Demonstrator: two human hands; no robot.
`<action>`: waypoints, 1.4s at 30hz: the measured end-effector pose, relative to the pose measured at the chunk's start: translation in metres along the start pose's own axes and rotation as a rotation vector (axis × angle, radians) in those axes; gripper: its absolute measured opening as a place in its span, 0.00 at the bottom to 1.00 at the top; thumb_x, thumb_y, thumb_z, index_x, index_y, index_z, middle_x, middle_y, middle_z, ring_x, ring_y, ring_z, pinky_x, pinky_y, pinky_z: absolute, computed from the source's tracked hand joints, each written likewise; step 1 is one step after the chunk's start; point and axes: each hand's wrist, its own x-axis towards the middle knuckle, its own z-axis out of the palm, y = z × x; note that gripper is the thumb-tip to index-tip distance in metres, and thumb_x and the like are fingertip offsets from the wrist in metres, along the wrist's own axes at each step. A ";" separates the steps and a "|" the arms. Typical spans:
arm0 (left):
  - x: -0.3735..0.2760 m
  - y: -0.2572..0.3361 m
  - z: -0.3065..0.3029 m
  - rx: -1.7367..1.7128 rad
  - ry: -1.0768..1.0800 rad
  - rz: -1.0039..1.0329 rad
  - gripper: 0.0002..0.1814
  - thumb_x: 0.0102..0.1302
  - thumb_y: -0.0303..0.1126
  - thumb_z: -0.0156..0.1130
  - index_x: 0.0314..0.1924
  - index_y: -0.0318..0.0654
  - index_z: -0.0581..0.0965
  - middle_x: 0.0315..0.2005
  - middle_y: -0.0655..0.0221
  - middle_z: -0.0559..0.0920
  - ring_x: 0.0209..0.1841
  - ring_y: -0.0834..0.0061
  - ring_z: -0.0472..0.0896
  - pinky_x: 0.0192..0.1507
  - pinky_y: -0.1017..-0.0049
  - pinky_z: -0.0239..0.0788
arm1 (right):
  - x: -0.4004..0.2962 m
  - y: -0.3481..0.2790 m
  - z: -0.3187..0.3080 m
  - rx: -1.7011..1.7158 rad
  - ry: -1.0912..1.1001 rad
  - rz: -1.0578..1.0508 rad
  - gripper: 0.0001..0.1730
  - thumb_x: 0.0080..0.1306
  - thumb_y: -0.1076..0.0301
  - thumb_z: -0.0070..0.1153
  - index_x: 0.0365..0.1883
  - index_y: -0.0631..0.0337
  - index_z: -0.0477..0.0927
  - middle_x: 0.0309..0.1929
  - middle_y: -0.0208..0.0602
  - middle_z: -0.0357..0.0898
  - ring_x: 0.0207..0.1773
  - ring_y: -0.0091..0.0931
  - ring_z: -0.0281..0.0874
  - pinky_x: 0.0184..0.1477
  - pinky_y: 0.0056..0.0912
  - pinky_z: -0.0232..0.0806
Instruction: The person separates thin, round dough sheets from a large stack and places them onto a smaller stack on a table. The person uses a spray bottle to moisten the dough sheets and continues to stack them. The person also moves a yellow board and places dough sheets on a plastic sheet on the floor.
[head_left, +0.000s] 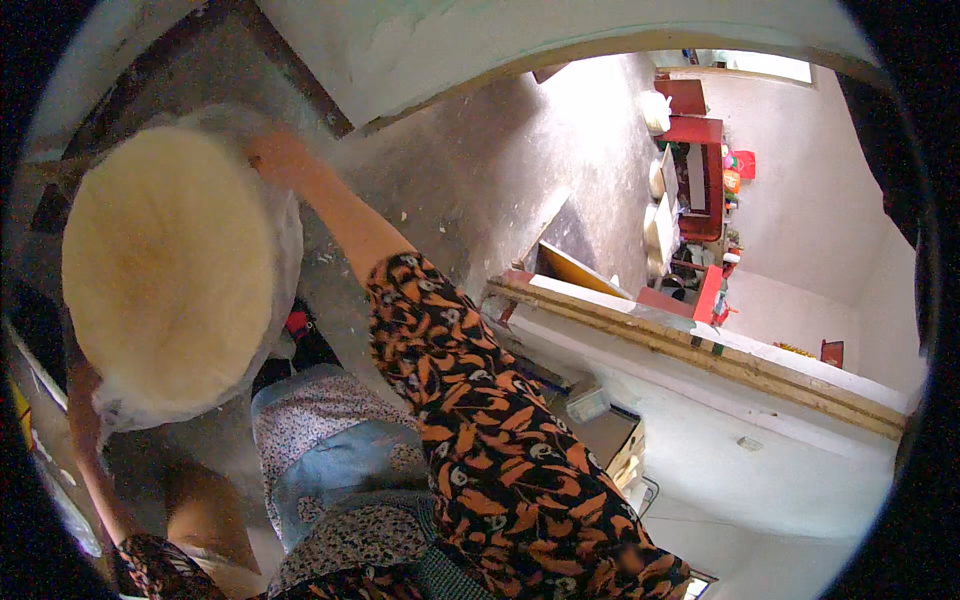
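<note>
A large round pale-yellow slab or filled round container (169, 274), wrapped at its edge in thin clear plastic film (283, 240), is held up at the left of the view. What it is exactly cannot be told. My right hand (277, 157) grips the film at its upper right edge, the fingers partly blurred. My left hand (84, 386) is at its lower left edge, in shadow and mostly hidden behind it.
A doorway opens at the right, its frame (697, 349) crossing the view. Through it are red furniture (712, 180), white sacks or bags (654, 112) and round pale items. A brown cardboard piece (210, 517) stands at lower left. A plastic box (589, 403) lies below the doorway.
</note>
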 end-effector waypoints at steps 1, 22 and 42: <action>-0.009 0.011 0.002 0.014 -0.035 0.020 0.32 0.43 0.18 0.54 0.55 0.32 0.67 0.52 0.52 0.71 0.59 0.53 0.63 0.62 0.60 0.52 | -0.019 -0.014 -0.020 -0.024 -0.049 0.044 0.11 0.56 0.65 0.47 0.33 0.59 0.79 0.32 0.46 0.78 0.40 0.44 0.75 0.49 0.41 0.64; -0.086 -0.144 0.157 -0.604 -0.232 -0.115 0.22 0.59 0.27 0.49 0.55 0.37 0.67 0.50 0.60 0.74 0.49 0.63 0.73 0.49 0.69 0.65 | -0.133 -0.049 0.039 -0.115 -0.635 0.080 0.23 0.55 0.77 0.48 0.50 0.57 0.74 0.57 0.41 0.67 0.65 0.36 0.57 0.62 0.38 0.57; 0.172 -0.022 -0.008 -0.265 0.130 -0.078 0.16 0.67 0.36 0.48 0.52 0.39 0.69 0.43 0.66 0.74 0.37 0.70 0.71 0.36 0.72 0.65 | 0.058 -0.008 0.031 1.037 -0.234 0.426 0.20 0.64 0.60 0.49 0.52 0.60 0.74 0.51 0.33 0.75 0.52 0.25 0.71 0.53 0.27 0.63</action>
